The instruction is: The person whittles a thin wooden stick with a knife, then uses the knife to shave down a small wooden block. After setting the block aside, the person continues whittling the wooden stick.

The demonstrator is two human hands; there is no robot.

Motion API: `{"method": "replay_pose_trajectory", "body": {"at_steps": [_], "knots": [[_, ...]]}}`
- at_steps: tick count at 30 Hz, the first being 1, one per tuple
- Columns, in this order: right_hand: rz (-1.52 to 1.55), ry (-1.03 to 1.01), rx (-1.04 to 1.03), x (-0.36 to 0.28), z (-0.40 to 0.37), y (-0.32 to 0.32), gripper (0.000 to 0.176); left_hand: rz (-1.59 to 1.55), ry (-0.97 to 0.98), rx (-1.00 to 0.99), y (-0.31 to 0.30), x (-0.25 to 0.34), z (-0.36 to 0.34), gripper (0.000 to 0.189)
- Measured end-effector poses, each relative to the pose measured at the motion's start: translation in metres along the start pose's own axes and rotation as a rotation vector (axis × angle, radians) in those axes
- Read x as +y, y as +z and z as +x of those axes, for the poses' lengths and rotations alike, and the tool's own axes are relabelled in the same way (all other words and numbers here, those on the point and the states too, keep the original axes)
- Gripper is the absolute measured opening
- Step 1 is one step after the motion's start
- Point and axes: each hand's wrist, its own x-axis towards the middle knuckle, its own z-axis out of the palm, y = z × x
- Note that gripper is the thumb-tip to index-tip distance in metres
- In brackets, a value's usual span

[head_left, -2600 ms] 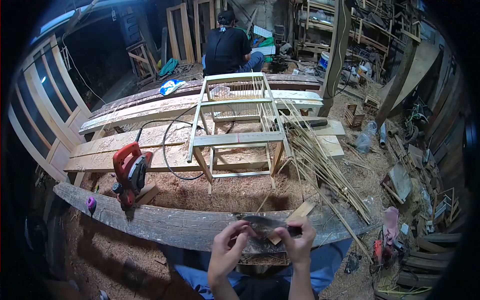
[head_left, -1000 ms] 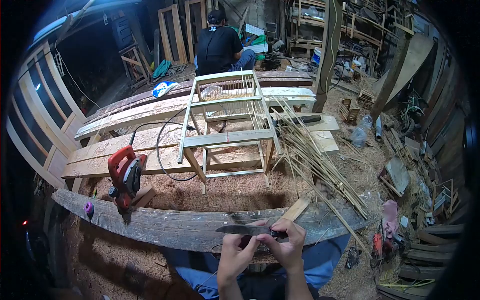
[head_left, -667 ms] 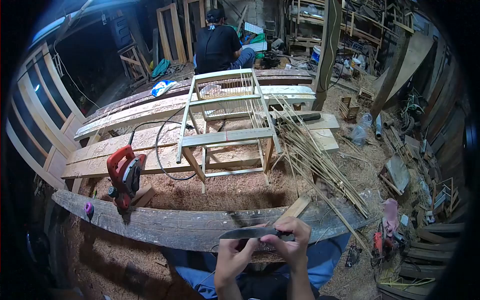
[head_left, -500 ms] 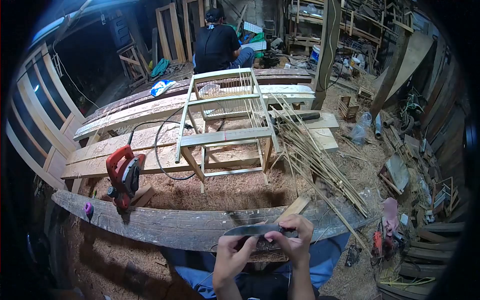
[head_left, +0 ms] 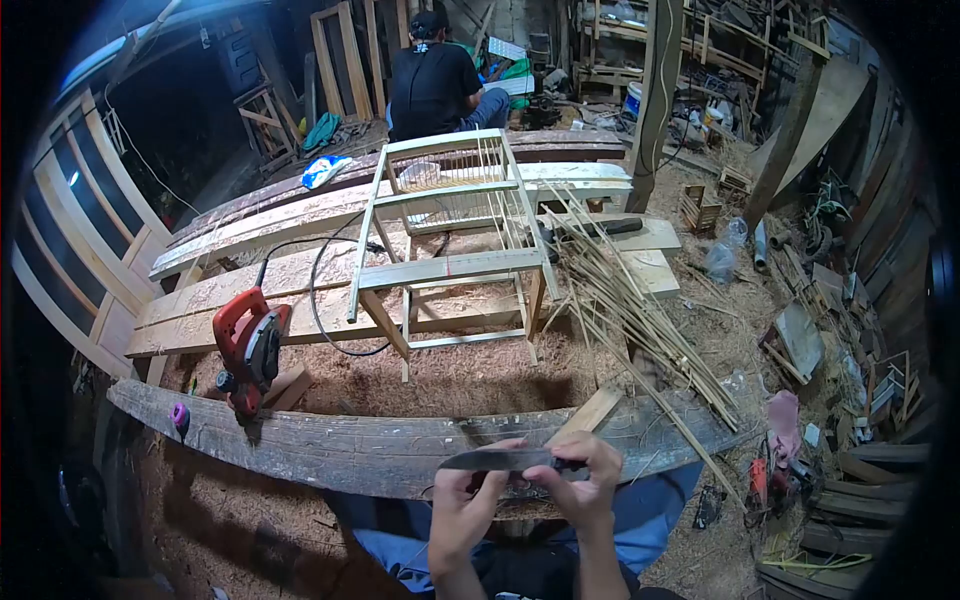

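A knife (head_left: 495, 460) with a dark blade lies level above the person's lap, its tip to the left. My right hand (head_left: 582, 472) is closed round its handle. My left hand (head_left: 468, 505) is closed at the blade, thumb below and fingers partly behind it; whether a thin strip is also pinched there is too small to tell. Beyond the hands runs a worn plank (head_left: 330, 450). A wooden frame (head_left: 450, 268) with thin rods across its upper part stands on the boards behind, and a pile of thin bamboo sticks (head_left: 650, 320) lies to its right.
A red power planer (head_left: 245, 350) rests at the left on the plank, near a purple roll (head_left: 180, 415). Its cable loops behind. A person (head_left: 435, 85) in dark clothes sits at the back, turned away. A post (head_left: 655, 110) rises right of the frame.
The knife and my left hand have shifted slightly to the left, and the blade looks darker. Both hands keep nearly the same hold. The view has moved a little.
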Motion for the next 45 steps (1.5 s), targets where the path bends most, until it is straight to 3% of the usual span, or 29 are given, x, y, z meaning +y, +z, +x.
{"method": "replay_pose_trajectory", "body": {"at_steps": [3,6,10,12,13,15,18,24,29,31,36,41,43,45], "knots": [[-0.001,-0.020,-0.089,-0.001,-0.001,0.006,0.044,0.022,0.088,-0.002,0.004,-0.004,0.000,0.025],[-0.021,-0.021,-0.083,0.000,0.001,0.004,0.044,-0.113,0.019,-0.034,0.005,-0.004,-0.001,0.027],[-0.021,-0.091,-0.004,0.004,0.002,-0.003,0.042,-0.084,-0.058,-0.075,0.005,-0.003,-0.005,0.029],[-0.039,-0.107,0.031,0.013,0.004,-0.014,0.041,-0.068,0.011,-0.168,-0.011,0.004,-0.007,0.030],[-0.145,0.053,0.110,0.027,0.005,-0.023,0.041,-0.051,0.081,-0.258,-0.017,0.008,-0.008,0.031],[-0.273,0.314,0.232,0.035,0.008,-0.044,0.042,-0.033,0.074,-0.226,-0.016,0.017,-0.013,0.031],[-0.111,0.227,0.251,0.033,-0.005,-0.046,0.043,-0.007,0.056,-0.057,-0.007,0.023,-0.010,0.029],[0.060,0.049,-0.037,0.000,-0.001,-0.006,0.041,-0.053,-0.034,-0.050,0.000,0.000,0.000,0.026],[0.007,0.010,-0.068,0.000,-0.003,0.005,0.044,-0.128,-0.045,-0.026,0.003,-0.003,0.000,0.027],[-0.004,0.007,-0.100,0.001,-0.004,0.001,0.045,-0.082,0.048,-0.015,0.004,-0.007,0.000,0.026],[-0.045,-0.050,-0.052,0.010,0.000,-0.006,0.042,-0.059,-0.128,-0.024,0.001,-0.001,-0.002,0.024],[-0.144,-0.137,-0.009,0.023,0.005,-0.018,0.039,-0.043,-0.057,-0.093,-0.005,0.008,-0.004,0.025],[-0.311,0.226,0.232,0.050,0.006,-0.040,0.040,-0.084,-0.033,-0.134,-0.015,0.014,-0.009,0.027],[-0.277,0.236,0.269,0.045,0.005,-0.052,0.043,-0.077,0.083,-0.093,-0.020,0.015,-0.014,0.028]]}}
